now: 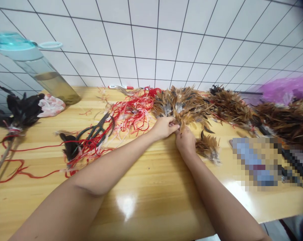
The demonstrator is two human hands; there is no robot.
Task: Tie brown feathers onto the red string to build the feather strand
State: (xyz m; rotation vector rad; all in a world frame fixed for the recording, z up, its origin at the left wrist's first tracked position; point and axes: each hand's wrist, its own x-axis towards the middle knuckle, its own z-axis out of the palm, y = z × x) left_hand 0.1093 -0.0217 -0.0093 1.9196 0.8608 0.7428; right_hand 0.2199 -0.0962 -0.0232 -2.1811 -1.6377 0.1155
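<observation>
In front of a brown feather pile (184, 103), my two hands meet over the middle of the table. My right hand (186, 142) is closed round a few brown feathers (182, 123) that stick up past its fingers. My left hand (164, 128) is pinched, its fingertips touching the right hand at the feathers' base; what lies between them is hidden. A small feather bunch (208, 147) lies on the wood beside my right wrist. Left of my left hand is a tangle of red and pink string (133, 113), with black-handled scissors (97, 129) near it.
A tilted-looking water bottle (53, 83) stands at the back left by crumpled tissue (51, 105). A black feather duster (20, 110) on a stick lies far left. Brown feather dusters (232, 103), a pink plastic bag (287, 88) and a pixelated object (254, 164) are right. A marker (120, 87) lies by the tiled wall.
</observation>
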